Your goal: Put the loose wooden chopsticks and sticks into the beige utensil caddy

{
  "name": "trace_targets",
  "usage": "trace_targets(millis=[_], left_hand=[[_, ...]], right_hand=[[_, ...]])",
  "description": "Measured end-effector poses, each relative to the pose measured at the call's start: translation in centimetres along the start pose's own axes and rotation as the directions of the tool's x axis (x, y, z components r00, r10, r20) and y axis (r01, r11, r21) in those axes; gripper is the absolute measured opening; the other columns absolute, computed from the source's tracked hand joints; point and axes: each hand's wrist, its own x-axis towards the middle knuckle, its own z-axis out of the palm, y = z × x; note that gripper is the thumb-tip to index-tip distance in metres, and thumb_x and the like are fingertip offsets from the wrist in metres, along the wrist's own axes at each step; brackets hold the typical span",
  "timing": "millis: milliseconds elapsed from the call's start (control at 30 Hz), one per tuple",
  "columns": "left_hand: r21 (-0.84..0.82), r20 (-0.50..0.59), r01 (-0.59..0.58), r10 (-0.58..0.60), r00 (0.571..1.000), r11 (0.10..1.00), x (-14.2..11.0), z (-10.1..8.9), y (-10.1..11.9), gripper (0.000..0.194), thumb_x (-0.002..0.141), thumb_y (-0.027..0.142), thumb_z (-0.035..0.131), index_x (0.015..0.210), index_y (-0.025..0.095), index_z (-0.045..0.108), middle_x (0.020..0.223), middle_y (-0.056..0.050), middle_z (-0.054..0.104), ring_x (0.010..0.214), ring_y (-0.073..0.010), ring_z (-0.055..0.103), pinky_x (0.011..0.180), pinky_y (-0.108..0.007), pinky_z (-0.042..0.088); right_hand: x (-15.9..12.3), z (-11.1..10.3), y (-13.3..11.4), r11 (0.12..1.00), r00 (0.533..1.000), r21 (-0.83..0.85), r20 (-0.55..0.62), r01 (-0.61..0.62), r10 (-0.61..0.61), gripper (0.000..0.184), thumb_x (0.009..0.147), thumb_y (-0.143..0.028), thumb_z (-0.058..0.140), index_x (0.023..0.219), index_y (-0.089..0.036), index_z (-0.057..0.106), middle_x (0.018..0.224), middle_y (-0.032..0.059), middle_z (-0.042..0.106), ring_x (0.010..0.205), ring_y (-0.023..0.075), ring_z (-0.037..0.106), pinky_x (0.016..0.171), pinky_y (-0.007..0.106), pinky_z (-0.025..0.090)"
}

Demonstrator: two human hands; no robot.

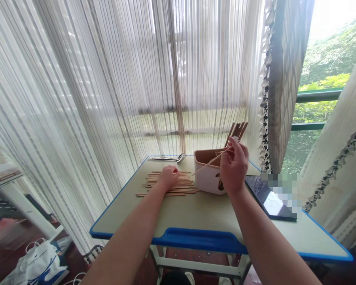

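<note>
My right hand (235,168) is raised at the right side of a white holder (207,179) with a brown inside. It pinches a light wooden chopstick (209,162), which slants down to the left across the holder's front rim. Darker brown chopsticks (236,130) stand upright behind that hand, at the holder's right. My left hand (167,177) rests with curled fingers on a spread of light chopsticks (178,190) lying sideways on the table. Whatever its fingertips grip is hidden.
A metal slotted spoon (180,158) lies near the far edge of the blue-rimmed table (130,215), beside other thin metal utensils. To the right is a dark tablet (271,198). Sheer curtains (121,79) hang right behind the table. A white bag (44,261) sits on the floor at left.
</note>
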Motion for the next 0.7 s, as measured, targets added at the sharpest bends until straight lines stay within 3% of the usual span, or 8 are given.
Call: trace_targets(millis=[167, 267, 400, 533, 700], left_hand=[[-0.023, 0.010, 0.012, -0.012, 1.000, 1.000, -0.1, 0.0, 0.2, 0.025, 0.084, 0.037, 0.048, 0.081, 0.017, 0.064, 0.086, -0.007, 0.063, 0.085, -0.0185, 0.056, 0.082, -0.031, 0.043], [-0.016, 0.026, 0.008, -0.008, 1.000, 1.000, -0.2, -0.2, 0.3, 0.026, 0.084, 0.037, 0.048, 0.081, 0.017, 0.064, 0.087, -0.007, 0.063, 0.084, -0.0185, 0.056, 0.080, -0.031, 0.043], [0.010, 0.040, 0.039, -0.039, 0.998, 0.999, -0.2, -0.4, 0.3, 0.024, 0.084, 0.035, 0.047, 0.081, 0.018, 0.063, 0.085, -0.006, 0.063, 0.084, -0.0181, 0.056, 0.079, -0.030, 0.043], [0.002, 0.020, 0.066, -0.066, 0.998, 0.998, -0.2, -0.1, 0.0, 0.022, 0.084, 0.033, 0.049, 0.081, 0.017, 0.063, 0.084, -0.006, 0.063, 0.081, -0.0174, 0.056, 0.077, -0.029, 0.042], [-0.027, 0.023, 0.036, -0.035, 0.999, 0.999, -0.1, 0.1, -0.2, 0.023, 0.083, 0.035, 0.049, 0.080, 0.017, 0.062, 0.083, -0.006, 0.063, 0.079, -0.0167, 0.056, 0.074, -0.028, 0.042]], right_hand=[[-0.1, 0.0, 0.1, 0.996, 0.999, -0.086, 0.048, 0.027, -0.023, 0.038, 0.083, -0.024, 0.051, 0.120, -0.018, 0.056, 0.101, 0.0081, 0.057, 0.074, 0.0138, 0.056, 0.078, 0.035, 0.051], [-0.4, -0.2, -0.1, 0.957, 0.976, -0.269, 0.212, 0.106, -0.048, 0.032, 0.084, -0.032, 0.053, 0.112, -0.018, 0.062, 0.095, 0.0084, 0.061, 0.078, 0.0173, 0.055, 0.075, 0.034, 0.048], [-1.1, -0.2, -0.7, 0.855, 0.902, -0.440, 0.425, 0.275, -0.072, 0.029, 0.086, -0.033, 0.050, 0.105, -0.019, 0.067, 0.085, 0.0084, 0.066, 0.085, 0.0213, 0.052, 0.073, 0.032, 0.042], [-1.4, -0.1, -1.3, 0.833, 0.887, -0.460, 0.455, 0.308, -0.077, 0.031, 0.088, -0.037, 0.048, 0.103, -0.021, 0.069, 0.081, 0.0081, 0.062, 0.083, 0.0211, 0.049, 0.071, 0.032, 0.039], [-1.3, 0.1, -1.3, 0.902, 0.861, -0.327, 0.501, 0.281, -0.087, 0.027, 0.088, -0.033, 0.048, 0.093, -0.021, 0.072, 0.087, 0.0062, 0.062, 0.087, 0.0198, 0.050, 0.074, 0.030, 0.040]])
